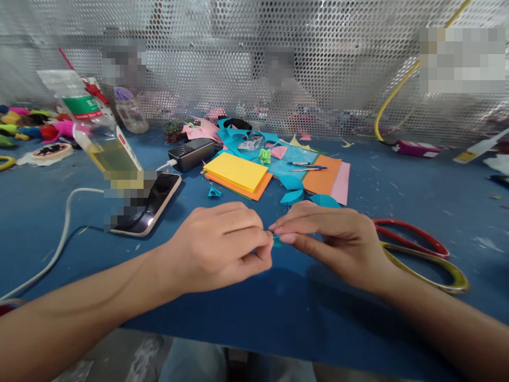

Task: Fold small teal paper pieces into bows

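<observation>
A small blue paper piece [277,240] shows between the fingertips of both hands, above the blue table. My left hand [226,246] is closed, its fingers curled and pinching the piece from the left. My right hand [334,236] pinches the same piece from the right with thumb and fingers. Most of the piece is hidden by the fingers. Just beyond them lie cut blue paper petals [292,197] and a small folded blue piece [214,192]. Scissors with red and yellow handles [427,268] rest beside my right wrist, partly covered by it.
Yellow sheets [236,171], orange sheets [323,172], pens [308,168] and paper scraps lie farther back on the table [278,318]. A phone [153,204], a bottle [99,135], a black box [191,154] and a white cable [66,233] are at the left. Perforated metal [222,63] stands behind.
</observation>
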{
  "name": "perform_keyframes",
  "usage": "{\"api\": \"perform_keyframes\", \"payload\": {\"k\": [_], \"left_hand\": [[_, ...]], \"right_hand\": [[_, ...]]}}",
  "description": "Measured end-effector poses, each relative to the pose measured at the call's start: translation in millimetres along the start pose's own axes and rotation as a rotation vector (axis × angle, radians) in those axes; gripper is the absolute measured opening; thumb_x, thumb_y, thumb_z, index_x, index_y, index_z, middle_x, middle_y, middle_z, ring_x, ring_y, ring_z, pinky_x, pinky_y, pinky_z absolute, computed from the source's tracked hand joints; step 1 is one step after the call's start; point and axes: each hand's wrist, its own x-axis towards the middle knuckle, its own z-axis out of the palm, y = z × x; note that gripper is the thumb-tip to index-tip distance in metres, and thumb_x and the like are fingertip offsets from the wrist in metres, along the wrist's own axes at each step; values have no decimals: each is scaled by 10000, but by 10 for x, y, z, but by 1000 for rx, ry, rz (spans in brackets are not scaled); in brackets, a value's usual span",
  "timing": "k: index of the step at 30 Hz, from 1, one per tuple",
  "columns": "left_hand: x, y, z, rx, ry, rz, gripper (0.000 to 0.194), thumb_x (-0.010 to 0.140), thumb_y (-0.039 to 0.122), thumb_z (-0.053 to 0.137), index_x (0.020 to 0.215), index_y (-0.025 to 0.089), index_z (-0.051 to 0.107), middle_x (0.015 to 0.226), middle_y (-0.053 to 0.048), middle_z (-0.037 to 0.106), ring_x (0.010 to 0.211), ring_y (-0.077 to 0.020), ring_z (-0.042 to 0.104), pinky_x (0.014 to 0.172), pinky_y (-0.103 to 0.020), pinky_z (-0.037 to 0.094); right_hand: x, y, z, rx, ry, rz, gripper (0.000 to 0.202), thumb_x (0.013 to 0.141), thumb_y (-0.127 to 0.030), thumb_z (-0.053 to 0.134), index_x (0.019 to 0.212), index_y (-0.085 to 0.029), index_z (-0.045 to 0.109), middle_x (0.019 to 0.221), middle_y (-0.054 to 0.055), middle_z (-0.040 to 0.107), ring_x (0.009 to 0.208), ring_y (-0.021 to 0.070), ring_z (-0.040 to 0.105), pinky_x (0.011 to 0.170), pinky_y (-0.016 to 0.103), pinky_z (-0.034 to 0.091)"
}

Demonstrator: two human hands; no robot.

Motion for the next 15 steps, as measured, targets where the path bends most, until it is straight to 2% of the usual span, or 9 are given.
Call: {"api": "perform_keyframes", "payload": {"k": [3, 6, 10, 11, 13, 15], "left_hand": [[33, 28, 24, -124, 9, -91, 103, 693, 51, 593, 636, 137, 585, 619, -15, 631, 576, -96, 566, 565, -207, 486], [63, 41, 39, -256, 20, -256, 115, 673, 25, 600, 627, 128, 580, 584, -3, 613, 547, -75, 553, 537, -177, 476], [58, 26, 43, -363, 6, -402, 69, 703, 52, 618, 684, 118, 616, 624, -7, 621, 565, -67, 565, 528, -152, 492], [50, 19, 47, -366, 1, -419, 47, 712, 76, 629, 737, 115, 637, 672, -20, 637, 585, -70, 575, 534, -153, 504], [33, 8, 60, -352, -1, -420, 134, 717, 125, 659, 850, 113, 664, 775, -44, 657, 608, -72, 585, 538, -157, 517], [23, 1, 78, -327, 9, -380, 171, 715, 136, 673, 885, 113, 677, 816, -55, 660, 616, -73, 593, 538, -156, 517]], "right_hand": [[7, -10, 15, 11, 23, 46, 114, 753, -127, 652, 820, -209, 694, 793, 16, 722, 740, 135, 653, 682, 253, 528], [20, -1, 23, 13, 57, 155, 90, 742, -186, 671, 828, -212, 674, 813, 19, 714, 769, 148, 655, 692, 258, 534], [31, 14, 5, -31, 107, 226, 17, 775, -222, 633, 772, -208, 643, 782, 14, 698, 722, 139, 645, 654, 248, 525], [32, 16, -1, -63, 111, 218, 31, 779, -213, 628, 749, -207, 635, 757, 9, 693, 697, 132, 639, 635, 242, 516], [31, 16, -8, -149, 96, 148, 46, 772, -189, 633, 730, -207, 625, 716, -2, 686, 672, 126, 629, 636, 252, 496], [25, 14, -11, -246, 59, 43, 53, 768, -167, 636, 744, -212, 620, 713, -10, 688, 681, 130, 630, 704, 290, 474]]}}
